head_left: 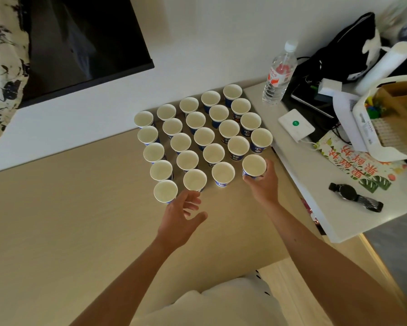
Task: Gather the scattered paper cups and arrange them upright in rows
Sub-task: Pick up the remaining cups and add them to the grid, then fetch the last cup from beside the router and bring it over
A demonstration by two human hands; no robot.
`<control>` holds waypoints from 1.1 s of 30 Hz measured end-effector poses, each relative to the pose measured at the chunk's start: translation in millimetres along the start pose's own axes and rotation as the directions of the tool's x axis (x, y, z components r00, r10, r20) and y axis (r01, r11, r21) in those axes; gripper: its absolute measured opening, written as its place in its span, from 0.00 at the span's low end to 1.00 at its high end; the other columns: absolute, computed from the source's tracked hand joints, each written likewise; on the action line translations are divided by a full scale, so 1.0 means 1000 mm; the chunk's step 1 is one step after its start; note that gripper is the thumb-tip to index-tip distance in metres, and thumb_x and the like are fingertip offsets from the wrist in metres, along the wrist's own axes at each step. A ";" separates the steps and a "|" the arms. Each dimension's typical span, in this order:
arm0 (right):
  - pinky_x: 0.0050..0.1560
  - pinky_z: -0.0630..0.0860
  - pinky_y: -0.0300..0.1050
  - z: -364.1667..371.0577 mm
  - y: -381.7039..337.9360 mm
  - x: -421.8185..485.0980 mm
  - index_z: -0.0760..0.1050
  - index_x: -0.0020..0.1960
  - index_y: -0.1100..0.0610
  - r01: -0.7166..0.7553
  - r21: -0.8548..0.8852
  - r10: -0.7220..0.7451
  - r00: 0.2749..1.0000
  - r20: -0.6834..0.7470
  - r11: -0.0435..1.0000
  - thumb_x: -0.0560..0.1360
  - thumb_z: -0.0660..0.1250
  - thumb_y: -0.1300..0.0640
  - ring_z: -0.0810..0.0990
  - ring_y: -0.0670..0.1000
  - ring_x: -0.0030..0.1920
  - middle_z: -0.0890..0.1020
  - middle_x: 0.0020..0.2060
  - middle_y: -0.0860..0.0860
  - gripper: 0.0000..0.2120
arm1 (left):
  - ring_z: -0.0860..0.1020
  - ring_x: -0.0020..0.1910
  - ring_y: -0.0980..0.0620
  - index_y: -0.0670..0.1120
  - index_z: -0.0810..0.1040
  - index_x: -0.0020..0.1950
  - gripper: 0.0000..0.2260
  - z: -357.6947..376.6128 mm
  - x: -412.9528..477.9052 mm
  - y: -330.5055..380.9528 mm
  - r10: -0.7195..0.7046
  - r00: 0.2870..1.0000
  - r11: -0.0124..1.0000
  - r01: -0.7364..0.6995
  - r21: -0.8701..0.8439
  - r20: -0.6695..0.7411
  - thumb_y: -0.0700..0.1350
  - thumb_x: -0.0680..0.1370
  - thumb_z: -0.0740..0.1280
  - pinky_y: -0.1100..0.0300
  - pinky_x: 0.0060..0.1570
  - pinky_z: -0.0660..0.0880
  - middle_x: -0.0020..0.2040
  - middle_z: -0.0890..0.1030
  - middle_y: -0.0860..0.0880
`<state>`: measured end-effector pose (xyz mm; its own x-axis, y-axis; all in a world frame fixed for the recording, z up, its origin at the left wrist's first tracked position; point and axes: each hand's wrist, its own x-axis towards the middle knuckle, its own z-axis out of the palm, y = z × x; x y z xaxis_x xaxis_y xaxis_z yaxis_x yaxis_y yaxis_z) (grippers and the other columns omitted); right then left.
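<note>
beige surface (pixel 75 208): carries the whole arrangement. block of paper cups (pixel 199 135): upright, mouths up, in slanting rows, rims nearly touching. it is the landmark here.

right hand (pixel 263 187): at the block's near right corner, its grip closed round the lower wall of one paper cup (pixel 254 165). this cup is upright and just beside the row ahead of it; whether its base rests on the surface cannot be told.

left hand (pixel 180 214): at the block's near edge, grip released, fingers spread and holding nothing. the fingertips lie just short of the near left corner cup (pixel 166 192) and its neighbour (pixel 195 180).

stage, as judged: the block looks almost complete, and the held cup seems to be among the last to seat.

hazards, as judged: the cups are empty and light, so a rim nudged while seating the held cup could topple its neighbours in a chain. a firm squeeze may crease the thin wall. the free fingers, if swept forward, could tip the near row.
</note>
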<state>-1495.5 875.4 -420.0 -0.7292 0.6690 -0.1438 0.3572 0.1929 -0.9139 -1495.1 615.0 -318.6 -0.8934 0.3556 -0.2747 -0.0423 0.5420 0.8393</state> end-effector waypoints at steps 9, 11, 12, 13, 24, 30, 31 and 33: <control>0.58 0.78 0.56 0.015 0.007 0.012 0.71 0.64 0.55 0.037 -0.054 -0.036 0.999 0.014 0.998 0.65 0.80 0.64 0.79 0.52 0.57 0.80 0.58 0.51 0.31 | 0.81 0.45 0.58 0.53 0.76 0.57 0.17 -0.008 0.002 -0.011 -0.030 0.998 1.000 0.030 0.004 -0.050 0.42 0.71 0.75 0.58 0.46 0.80 0.52 0.80 0.57; 0.57 0.79 0.55 0.016 0.008 0.012 0.71 0.64 0.54 0.044 -0.055 -0.043 0.999 0.011 0.998 0.65 0.80 0.63 0.79 0.51 0.57 0.80 0.58 0.50 0.32 | 0.81 0.45 0.58 0.53 0.76 0.57 0.17 -0.008 0.004 -0.012 -0.031 0.998 1.000 0.031 0.002 -0.049 0.42 0.71 0.75 0.58 0.46 0.80 0.52 0.80 0.57; 0.58 0.79 0.54 0.016 0.009 0.011 0.71 0.65 0.54 0.040 -0.053 -0.039 0.999 0.012 0.998 0.65 0.80 0.63 0.79 0.51 0.57 0.79 0.58 0.49 0.33 | 0.81 0.45 0.58 0.53 0.76 0.57 0.17 -0.007 0.005 -0.013 -0.031 0.998 1.000 0.031 -0.001 -0.048 0.42 0.71 0.75 0.58 0.46 0.80 0.52 0.80 0.57; 0.59 0.79 0.54 0.016 0.010 0.010 0.70 0.66 0.54 0.029 -0.049 -0.029 1.000 0.012 0.998 0.64 0.81 0.64 0.78 0.51 0.59 0.79 0.60 0.50 0.34 | 0.82 0.45 0.58 0.53 0.76 0.57 0.17 -0.007 0.005 -0.014 -0.033 0.998 0.999 0.033 -0.006 -0.047 0.42 0.71 0.75 0.58 0.46 0.80 0.52 0.80 0.57; 0.54 0.75 0.45 0.011 0.031 -0.096 0.65 0.73 0.60 -0.142 -0.038 0.140 0.989 -0.047 0.989 0.70 0.73 0.72 0.76 0.58 0.63 0.72 0.65 0.59 0.35 | 0.81 0.45 0.55 0.49 0.77 0.57 0.17 -0.033 -0.009 -0.024 -0.110 0.983 0.988 0.091 -0.128 -0.147 0.40 0.71 0.75 0.53 0.46 0.79 0.52 0.81 0.54; 0.63 0.75 0.57 0.067 -0.021 -0.143 0.66 0.71 0.62 -0.030 0.017 0.028 0.994 0.105 0.999 0.72 0.70 0.73 0.77 0.55 0.59 0.75 0.62 0.58 0.30 | 0.80 0.50 0.51 0.47 0.76 0.59 0.18 -0.088 -0.036 -0.049 -0.155 0.942 0.974 0.096 -0.203 -0.298 0.38 0.72 0.75 0.51 0.49 0.77 0.52 0.80 0.51; 0.63 0.75 0.55 0.081 -0.032 -0.151 0.67 0.71 0.62 0.001 0.026 -0.005 0.991 0.136 1.000 0.72 0.70 0.73 0.77 0.55 0.59 0.75 0.62 0.57 0.29 | 0.80 0.50 0.50 0.47 0.76 0.59 0.18 -0.100 -0.045 -0.057 -0.163 0.931 0.972 0.095 -0.215 -0.325 0.38 0.72 0.75 0.51 0.49 0.77 0.52 0.80 0.51; 0.61 0.74 0.52 0.108 -0.053 -0.170 0.68 0.70 0.61 0.071 0.040 -0.077 0.976 0.202 0.997 0.72 0.70 0.73 0.77 0.55 0.59 0.75 0.60 0.54 0.29 | 0.80 0.51 0.51 0.47 0.76 0.60 0.18 -0.122 -0.064 -0.073 -0.181 0.909 0.967 0.094 -0.236 -0.376 0.39 0.72 0.75 0.51 0.50 0.78 0.53 0.81 0.51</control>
<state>-1453.5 674.4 -388.2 -0.8574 0.4934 -0.1463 0.2809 0.2105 -0.9364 -1488.8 460.0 -305.1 -0.9725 -0.0614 -0.2245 -0.2308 0.3778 0.8966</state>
